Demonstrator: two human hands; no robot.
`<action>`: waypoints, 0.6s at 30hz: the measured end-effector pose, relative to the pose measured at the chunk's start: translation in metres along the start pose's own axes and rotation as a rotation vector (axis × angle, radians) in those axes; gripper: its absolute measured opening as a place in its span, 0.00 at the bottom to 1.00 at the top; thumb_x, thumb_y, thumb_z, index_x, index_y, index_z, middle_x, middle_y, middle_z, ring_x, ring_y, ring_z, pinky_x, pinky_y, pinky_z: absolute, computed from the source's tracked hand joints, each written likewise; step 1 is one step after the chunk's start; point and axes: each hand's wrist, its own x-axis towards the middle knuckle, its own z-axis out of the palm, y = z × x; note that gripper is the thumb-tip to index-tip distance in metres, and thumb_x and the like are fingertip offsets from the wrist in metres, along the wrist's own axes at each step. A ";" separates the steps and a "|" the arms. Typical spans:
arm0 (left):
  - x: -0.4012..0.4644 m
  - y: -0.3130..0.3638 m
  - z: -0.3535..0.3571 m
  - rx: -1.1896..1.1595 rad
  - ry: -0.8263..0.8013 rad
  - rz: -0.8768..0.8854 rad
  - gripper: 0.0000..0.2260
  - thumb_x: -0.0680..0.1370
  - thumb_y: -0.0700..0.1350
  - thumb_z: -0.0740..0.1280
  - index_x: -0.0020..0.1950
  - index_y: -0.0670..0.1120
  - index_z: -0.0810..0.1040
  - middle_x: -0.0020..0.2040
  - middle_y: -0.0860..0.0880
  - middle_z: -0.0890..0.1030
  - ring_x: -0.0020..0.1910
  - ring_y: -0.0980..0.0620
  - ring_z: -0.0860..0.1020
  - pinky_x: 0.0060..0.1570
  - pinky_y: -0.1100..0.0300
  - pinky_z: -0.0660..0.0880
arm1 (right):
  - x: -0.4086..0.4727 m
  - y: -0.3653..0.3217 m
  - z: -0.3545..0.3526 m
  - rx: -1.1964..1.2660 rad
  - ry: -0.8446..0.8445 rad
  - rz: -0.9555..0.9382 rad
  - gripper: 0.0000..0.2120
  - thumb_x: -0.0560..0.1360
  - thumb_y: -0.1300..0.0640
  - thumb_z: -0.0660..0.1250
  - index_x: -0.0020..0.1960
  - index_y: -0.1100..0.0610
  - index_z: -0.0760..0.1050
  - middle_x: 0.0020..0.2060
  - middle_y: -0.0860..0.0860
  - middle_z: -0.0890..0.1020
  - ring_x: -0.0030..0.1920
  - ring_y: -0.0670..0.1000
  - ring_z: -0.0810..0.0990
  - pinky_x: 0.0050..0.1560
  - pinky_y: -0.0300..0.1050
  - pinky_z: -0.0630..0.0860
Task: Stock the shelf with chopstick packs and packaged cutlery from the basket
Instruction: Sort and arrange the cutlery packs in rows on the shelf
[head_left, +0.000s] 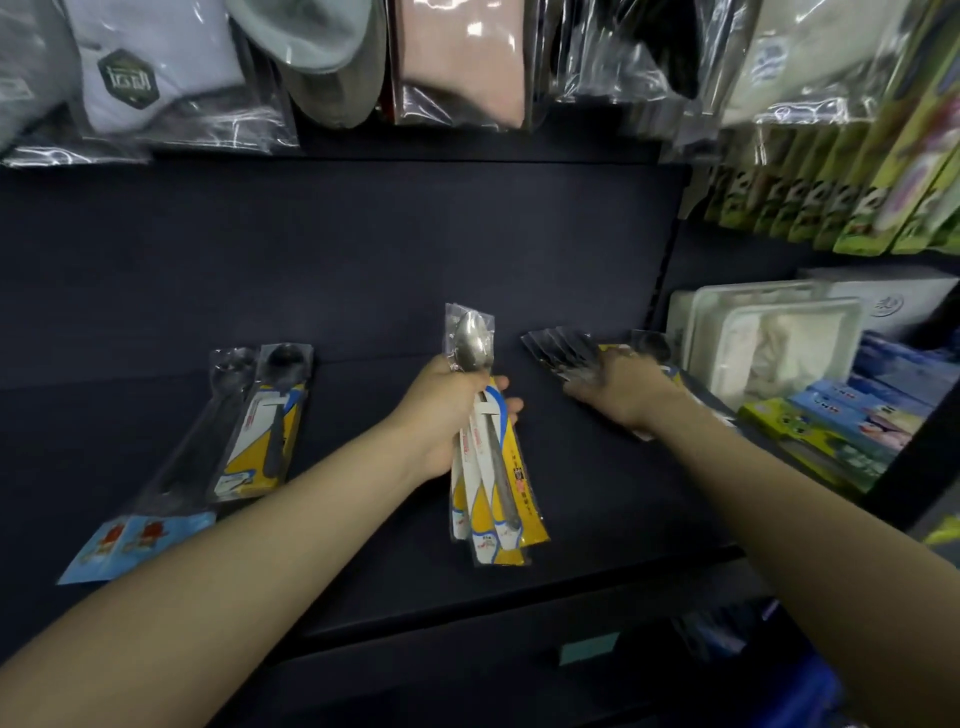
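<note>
My left hand grips a bundle of packaged spoons with yellow, white and blue cards, held upright above the dark shelf. To the right, my right hand lies palm down on a pile of packaged cutlery fanned out on the shelf. At the shelf's left lie a black spoon pack with a yellow card and a long black ladle pack with a light blue card. The basket is out of sight.
Packaged socks hang above the shelf. On the right stand green toothbrush packs, a white boxed set and blue and green boxes. A teal price tag sits on the lower shelf edge.
</note>
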 end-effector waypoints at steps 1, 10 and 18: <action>0.002 0.000 0.001 0.018 0.027 0.000 0.10 0.79 0.37 0.59 0.61 0.42 0.69 0.46 0.45 0.78 0.37 0.49 0.80 0.32 0.59 0.78 | 0.003 -0.002 0.002 -0.078 -0.060 -0.001 0.33 0.73 0.38 0.61 0.67 0.62 0.67 0.66 0.61 0.72 0.66 0.61 0.69 0.64 0.51 0.68; 0.011 -0.001 -0.011 0.159 0.125 -0.089 0.11 0.78 0.46 0.61 0.57 0.42 0.72 0.40 0.46 0.74 0.31 0.52 0.74 0.27 0.62 0.73 | -0.001 -0.038 -0.009 -0.243 -0.039 -0.204 0.13 0.76 0.58 0.59 0.56 0.65 0.74 0.57 0.61 0.77 0.56 0.63 0.77 0.51 0.50 0.74; 0.011 -0.002 -0.011 0.174 0.108 -0.005 0.16 0.78 0.54 0.60 0.61 0.45 0.69 0.44 0.45 0.81 0.40 0.48 0.80 0.38 0.56 0.77 | -0.033 -0.076 -0.010 0.439 -0.069 -0.215 0.13 0.74 0.60 0.59 0.31 0.60 0.67 0.31 0.54 0.74 0.37 0.56 0.73 0.32 0.43 0.67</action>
